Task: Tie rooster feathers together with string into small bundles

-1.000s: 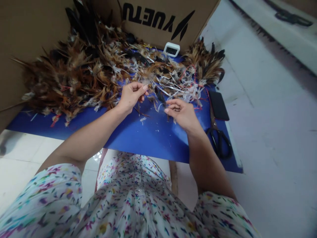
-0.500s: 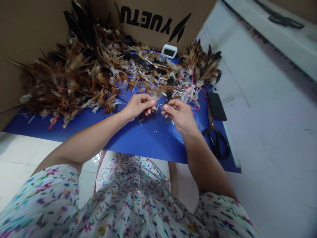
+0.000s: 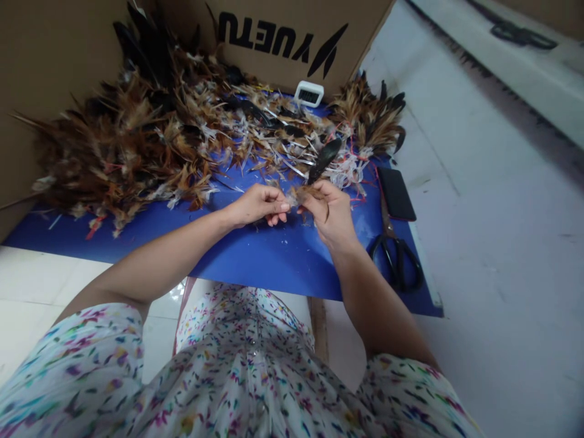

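My left hand is closed in a pinch at the pale, fluffy end of a small brown feather. Close beside it, my right hand has thumb and fingers pressed together on the same feather, whose brown vane lies across the fingers. A dark, glossy feather stands up from behind the right fingers; whether it is gripped there is hidden. Both hands are just above the blue board, in front of loose brown feathers and pale stringy bits.
A cardboard box stands behind the feathers, with a small white digital clock before it. A feather bundle lies at the back right. Black-handled scissors and a black phone-like slab are at the right edge.
The brown feather now lies between both hands, lower and nearer me. The dark feather shows longer and more upright above the right hand. My left hand has dropped slightly.
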Available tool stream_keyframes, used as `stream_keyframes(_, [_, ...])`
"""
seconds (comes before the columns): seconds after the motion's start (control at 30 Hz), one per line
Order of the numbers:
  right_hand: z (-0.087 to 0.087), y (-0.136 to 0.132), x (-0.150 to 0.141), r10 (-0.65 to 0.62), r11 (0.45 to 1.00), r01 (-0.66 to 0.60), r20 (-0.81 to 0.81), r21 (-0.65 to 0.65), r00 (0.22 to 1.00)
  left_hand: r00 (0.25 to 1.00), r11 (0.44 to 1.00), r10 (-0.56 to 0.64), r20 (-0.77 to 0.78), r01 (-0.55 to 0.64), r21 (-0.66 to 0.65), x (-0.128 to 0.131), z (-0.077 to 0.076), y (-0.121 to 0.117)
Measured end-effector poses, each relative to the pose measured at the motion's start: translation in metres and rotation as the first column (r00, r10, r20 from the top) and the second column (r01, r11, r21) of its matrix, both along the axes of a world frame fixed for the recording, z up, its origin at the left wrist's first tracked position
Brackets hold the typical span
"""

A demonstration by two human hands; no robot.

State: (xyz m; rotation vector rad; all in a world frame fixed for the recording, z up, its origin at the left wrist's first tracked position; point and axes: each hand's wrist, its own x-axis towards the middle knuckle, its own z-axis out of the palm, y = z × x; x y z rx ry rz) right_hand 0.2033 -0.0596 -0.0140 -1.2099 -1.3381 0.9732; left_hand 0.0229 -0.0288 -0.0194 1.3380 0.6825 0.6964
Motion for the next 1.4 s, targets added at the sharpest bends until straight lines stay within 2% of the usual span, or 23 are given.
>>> stream_keyframes(0.2, [0.003,-0.001,0.000,-0.003,1.000,0.004,-0.010,0.013,1.000,1.000,1.000,-0.020,-0.023,0.020,-0.020,0.000,0.000,0.001])
stream_keyframes(0.47, [0.008,-0.004,-0.001,0.068,0.997,-0.065,0.079,-0.040,0.995,0.998,0.998,-0.047,-0.051,0.044,-0.053,0.000,0.004,-0.001])
stream_keyframes(0.7, [0.000,0.001,0.008,0.095,0.992,-0.105,0.138,0.064,0.986,0.997,0.997,-0.055,-0.058,0.051,-0.057,-0.001,0.005,0.000])
stream_keyframes(0.83, [0.005,0.000,0.009,0.106,0.987,-0.126,0.190,0.098,0.976,0.996,0.998,-0.055,-0.067,0.052,-0.045,-0.002,0.004,0.000])
stream_keyframes(0.97, [0.009,-0.001,0.008,0.148,0.982,-0.169,0.219,0.082,0.964,0.995,0.997,-0.063,-0.081,0.060,-0.046,-0.002,0.001,0.001])
stream_keyframes(1.17, [0.005,0.002,0.009,0.175,0.981,-0.188,0.208,0.044,0.962,0.992,0.997,-0.078,-0.101,0.075,-0.034,-0.004,0.000,0.002])
stream_keyframes(1.4, [0.003,0.003,0.015,0.271,0.961,-0.276,0.217,-0.010,0.938,0.982,0.987,-0.162,-0.098,0.159,-0.036,-0.007,0.001,0.002])
